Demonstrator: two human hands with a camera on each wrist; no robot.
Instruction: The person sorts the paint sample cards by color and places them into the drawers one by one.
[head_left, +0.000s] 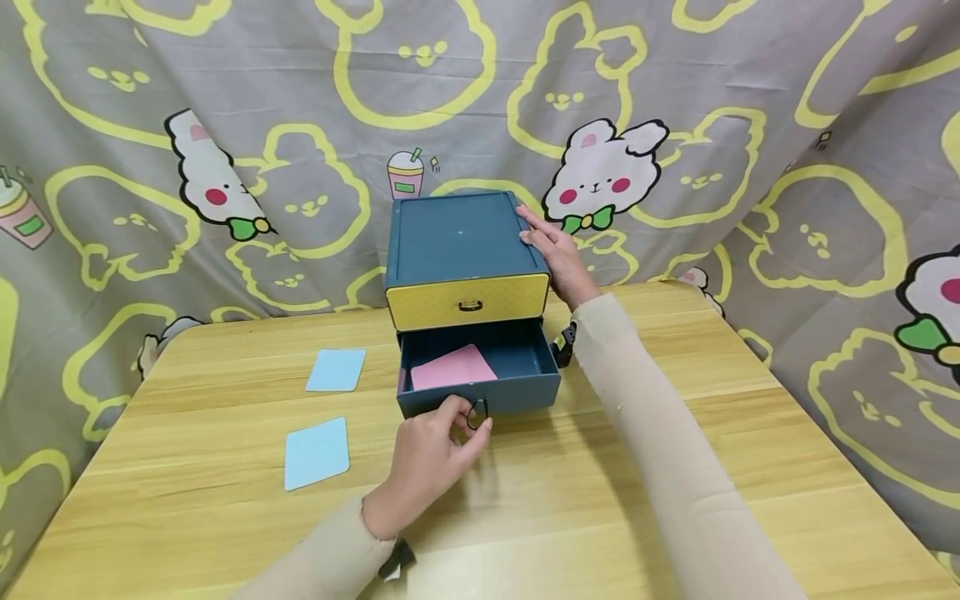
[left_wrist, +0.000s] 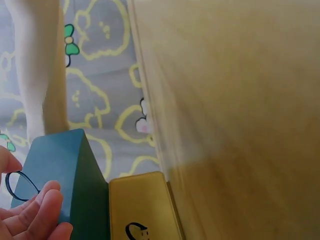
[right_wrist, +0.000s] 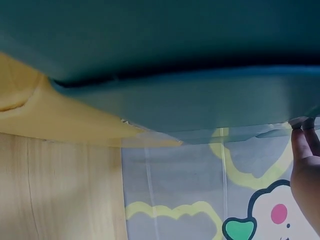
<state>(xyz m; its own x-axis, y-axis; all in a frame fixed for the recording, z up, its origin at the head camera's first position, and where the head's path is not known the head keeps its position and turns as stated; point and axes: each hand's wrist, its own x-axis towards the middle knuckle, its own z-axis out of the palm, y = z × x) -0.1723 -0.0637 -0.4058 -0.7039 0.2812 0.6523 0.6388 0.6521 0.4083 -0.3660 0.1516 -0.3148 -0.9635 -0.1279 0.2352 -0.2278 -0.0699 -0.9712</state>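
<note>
A small blue drawer cabinet stands near the back of the table. Its yellow upper drawer is closed, while the blue lower drawer is pulled out. Inside it a pink card lies at the left. My left hand holds the black ring handle on the lower drawer's front between thumb and fingers. With fingers extended, my right hand rests against the cabinet's top right edge; in the right wrist view its fingers touch the cabinet's side.
Two light blue cards, a far one and a nearer one, lie on the wooden table left of the cabinet. A grey curtain with yellow outlines hangs close behind the cabinet and along the sides.
</note>
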